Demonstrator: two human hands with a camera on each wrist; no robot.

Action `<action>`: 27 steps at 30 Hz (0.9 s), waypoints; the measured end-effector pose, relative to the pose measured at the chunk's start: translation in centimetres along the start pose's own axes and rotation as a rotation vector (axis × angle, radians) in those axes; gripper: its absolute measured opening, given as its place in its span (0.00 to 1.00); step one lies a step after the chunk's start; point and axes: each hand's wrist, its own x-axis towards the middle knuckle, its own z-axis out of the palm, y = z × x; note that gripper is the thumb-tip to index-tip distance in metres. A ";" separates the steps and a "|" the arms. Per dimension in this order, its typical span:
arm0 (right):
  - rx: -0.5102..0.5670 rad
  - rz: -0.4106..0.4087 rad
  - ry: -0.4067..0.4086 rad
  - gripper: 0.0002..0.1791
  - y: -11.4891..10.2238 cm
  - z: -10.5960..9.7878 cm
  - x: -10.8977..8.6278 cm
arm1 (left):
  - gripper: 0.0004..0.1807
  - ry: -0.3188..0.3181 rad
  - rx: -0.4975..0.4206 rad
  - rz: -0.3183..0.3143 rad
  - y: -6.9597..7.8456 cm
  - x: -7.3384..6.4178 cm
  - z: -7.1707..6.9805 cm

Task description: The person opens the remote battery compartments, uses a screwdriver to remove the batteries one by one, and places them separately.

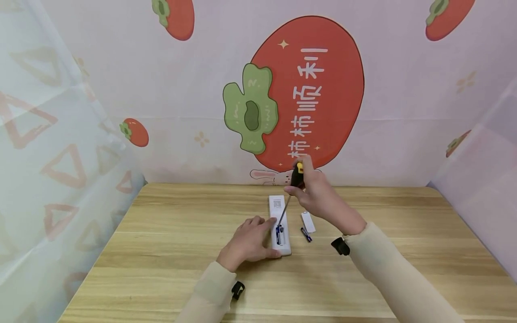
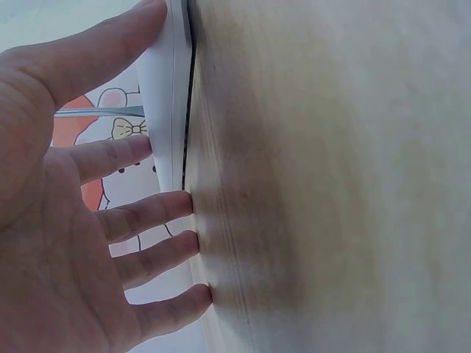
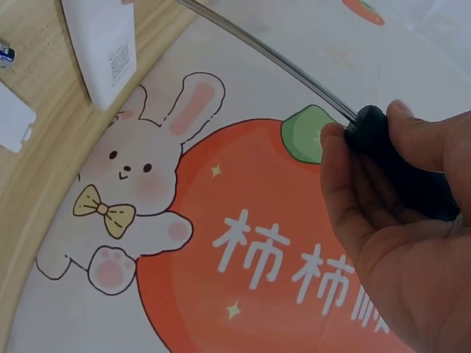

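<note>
A slim white remote control lies back side up on the table, its battery compartment uncovered. My left hand steadies it from the left, thumb at the near end and index finger on the body. In the left wrist view the fingers look fairly straight, and the others rest on the tabletop. My right hand grips the dark handle of a screwdriver and holds it at a slant. Its metal shaft points down to the compartment's far end, where a blue battery lies; exact tip contact is too small to tell.
To the right of the remote lie a white battery cover and a loose blue battery. A printed cloth with a big red persimmon hangs behind the wooden table. More cloth hangs on both sides.
</note>
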 end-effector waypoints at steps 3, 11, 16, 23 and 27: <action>0.002 0.006 -0.011 0.34 0.0 0.0 0.4 | 0.50 0.001 -0.002 0.001 0.0 0.0 -0.1; 0.012 0.018 -0.034 0.34 0.1 0.0 1.3 | 0.50 0.004 -0.005 0.009 0.0 -0.1 -0.2; 0.002 0.047 -0.032 0.34 0.3 -0.1 1.8 | 0.50 0.004 0.001 0.006 0.0 -0.1 -0.2; 0.019 0.119 -0.055 0.35 0.8 0.0 2.0 | 0.50 -0.004 0.007 -0.003 0.1 -0.1 -0.1; 0.024 0.124 -0.052 0.36 0.9 -0.1 2.0 | 0.50 -0.007 0.007 -0.008 0.1 -0.2 -0.2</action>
